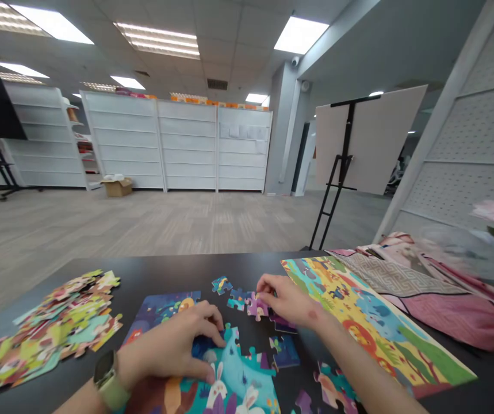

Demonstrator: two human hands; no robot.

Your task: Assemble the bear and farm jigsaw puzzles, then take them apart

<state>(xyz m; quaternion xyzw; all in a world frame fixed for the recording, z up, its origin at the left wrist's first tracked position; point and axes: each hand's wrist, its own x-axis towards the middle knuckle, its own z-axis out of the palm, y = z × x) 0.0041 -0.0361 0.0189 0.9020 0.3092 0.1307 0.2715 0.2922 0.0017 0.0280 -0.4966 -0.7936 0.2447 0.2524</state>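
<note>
A partly joined jigsaw puzzle (242,374) with white rabbits on teal and a dark blue upper part lies before me on the black table. My left hand (182,339), a watch on its wrist, rests over the puzzle with its fingers apart and holds nothing. Beyond the puzzle's right side, my right hand (287,302) has thumb and fingers closed on a purple puzzle piece (256,307). Loose blue pieces (221,284) lie close to it. Nearer me are a dark blue piece (285,351) and several other pieces (335,388), partly beside my right forearm.
A heap of loose puzzle pieces (65,328) covers the table's left side. To the right lies a yellow animal picture sheet (359,310), with a pink fabric bag (454,322) beyond it. The black table's (152,267) far edge faces a carpeted floor.
</note>
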